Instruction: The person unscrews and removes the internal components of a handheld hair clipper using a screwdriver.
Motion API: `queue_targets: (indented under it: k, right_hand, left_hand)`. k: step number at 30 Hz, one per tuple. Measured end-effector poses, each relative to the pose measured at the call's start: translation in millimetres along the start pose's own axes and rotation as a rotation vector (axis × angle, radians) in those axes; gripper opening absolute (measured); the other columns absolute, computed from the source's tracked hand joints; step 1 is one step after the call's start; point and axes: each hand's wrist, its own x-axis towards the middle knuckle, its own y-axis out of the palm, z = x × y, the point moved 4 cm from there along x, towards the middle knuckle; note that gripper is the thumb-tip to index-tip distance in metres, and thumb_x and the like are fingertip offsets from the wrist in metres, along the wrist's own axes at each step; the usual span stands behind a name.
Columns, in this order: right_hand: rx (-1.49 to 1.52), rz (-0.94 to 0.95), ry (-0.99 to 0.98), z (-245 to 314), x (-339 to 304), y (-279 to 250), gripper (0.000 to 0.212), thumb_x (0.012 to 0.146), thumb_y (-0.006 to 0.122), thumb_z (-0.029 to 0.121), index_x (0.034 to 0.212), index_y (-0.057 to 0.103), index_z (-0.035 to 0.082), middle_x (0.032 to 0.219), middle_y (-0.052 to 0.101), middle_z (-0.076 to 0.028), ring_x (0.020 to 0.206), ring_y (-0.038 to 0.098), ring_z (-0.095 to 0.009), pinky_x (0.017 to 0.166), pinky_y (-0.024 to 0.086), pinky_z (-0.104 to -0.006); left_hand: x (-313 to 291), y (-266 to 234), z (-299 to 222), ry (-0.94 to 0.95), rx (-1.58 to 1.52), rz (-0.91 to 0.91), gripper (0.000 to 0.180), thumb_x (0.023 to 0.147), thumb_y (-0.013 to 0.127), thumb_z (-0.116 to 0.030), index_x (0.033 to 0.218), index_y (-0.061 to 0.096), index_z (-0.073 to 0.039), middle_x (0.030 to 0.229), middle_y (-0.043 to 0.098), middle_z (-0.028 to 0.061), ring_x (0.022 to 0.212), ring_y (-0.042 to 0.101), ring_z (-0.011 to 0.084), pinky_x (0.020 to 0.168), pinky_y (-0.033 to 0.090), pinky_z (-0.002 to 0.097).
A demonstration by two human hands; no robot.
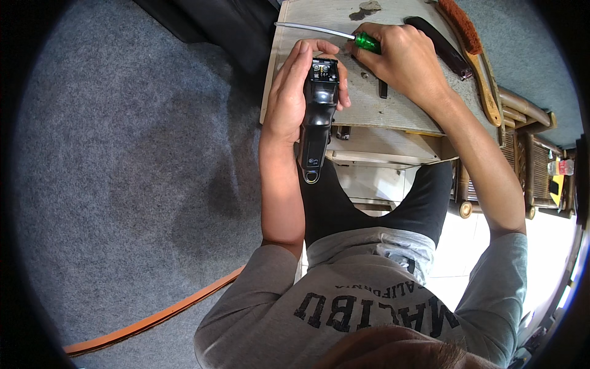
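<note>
My left hand point(287, 98) is wrapped round a black hair clipper point(317, 114), held upright over the near left of the wooden table. At the clipper's top end, bare metal parts and two screw heads show, with no blade on it. Between the fingers of my right hand point(407, 58) is a screwdriver point(367, 42) with a clear green handle. Its long metal shaft points left, above the clipper and apart from it. A small black strip point(383, 90) and a tiny metal-looking piece point(364, 75) lie on the tabletop below my right hand.
A brush with reddish bristles and wooden handle point(487, 92) and a long dark object point(439, 46) lie at the table's right. Below the tabletop point(418, 117) a drawer point(381, 144) stands pulled out. Bamboo furniture point(528, 147) is on the right; black fabric point(227, 31) hangs at upper left.
</note>
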Motion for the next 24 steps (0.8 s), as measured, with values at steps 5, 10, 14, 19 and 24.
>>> queue_targets:
  k: [5,10,14,19,24]
  right_hand:
    - [0.031,-0.07,0.045,-2,1,-3,0.023,0.094,0.078,0.028,0.11,0.081,0.01,0.075,0.076,-0.014,0.074,0.077,-0.035,0.072,0.062,-0.046]
    - [0.142,-0.12,0.061,-3,2,-8,0.023,0.096,0.074,0.03,0.108,0.08,0.012,0.071,0.074,-0.013,0.069,0.075,-0.035,0.069,0.06,-0.0458]
    - [0.237,-0.222,0.02,-1,1,-13,0.023,0.098,0.073,0.03,0.107,0.079,0.011,0.065,0.07,-0.013,0.065,0.074,-0.033,0.064,0.057,-0.043]
    - [0.617,-0.182,0.238,25,-31,-26,0.029,0.101,0.075,0.032,0.108,0.079,0.004,0.065,0.068,-0.006,0.061,0.067,-0.016,0.061,0.052,-0.0345]
    - [0.821,-0.108,0.406,58,-94,-20,0.031,0.102,0.078,0.028,0.111,0.079,-0.002,0.072,0.069,-0.002,0.069,0.06,-0.007,0.063,0.051,-0.0304]
  left_hand:
    - [1,-1,2,0.019,-0.06,0.005,0.047,0.12,0.035,-0.043,0.123,0.059,-0.002,0.081,0.07,0.0128,0.064,0.071,0.02,0.059,0.059,0.0316]
    - [3,-4,3,-0.01,-0.075,0.025,0.05,0.12,0.036,-0.046,0.124,0.06,-0.003,0.083,0.071,0.0125,0.066,0.071,0.0206,0.06,0.059,0.0317]
    - [3,-6,3,-0.027,-0.09,0.025,0.051,0.119,0.038,-0.049,0.124,0.061,-0.004,0.084,0.071,0.0121,0.067,0.072,0.0209,0.061,0.059,0.0316]
    - [5,-14,2,-0.058,-0.127,0.028,0.05,0.119,0.037,-0.048,0.128,0.059,-0.004,0.087,0.067,0.0121,0.073,0.069,0.0217,0.064,0.054,0.0313]
    - [7,-8,-7,0.075,-0.263,0.038,0.05,0.118,0.038,-0.049,0.126,0.06,-0.006,0.087,0.068,0.0111,0.072,0.069,0.0215,0.063,0.055,0.0311]
